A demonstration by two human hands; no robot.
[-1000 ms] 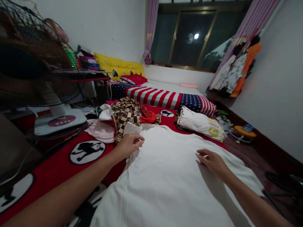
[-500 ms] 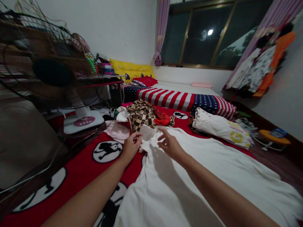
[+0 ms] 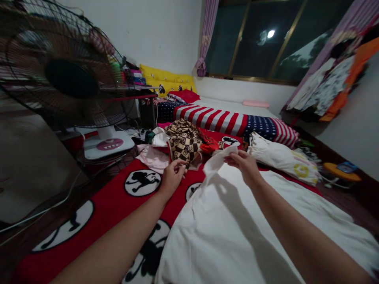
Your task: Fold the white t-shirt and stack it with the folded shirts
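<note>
A large white garment, perhaps a shirt, lies spread over the red blanket in front of me. My right hand pinches the end of a narrow part of it, which looks like a sleeve, and holds it raised off the blanket. To the left, my left hand hovers over the blanket with loosely curled fingers, and nothing shows in them. Just beyond that hand sits a brown and cream checked garment, heaped with a pink cloth and a red-orange piece.
The red blanket bears black figures in white ovals. A folded white garment with yellow print lies at right. A fan stands at left. Behind is a bed with a striped, starred cover; a small round stool is at far right.
My right hand has taken hold of the white garment's narrow end and moved it right and up. My left hand is now apart from the white garment. The view has shifted slightly.
</note>
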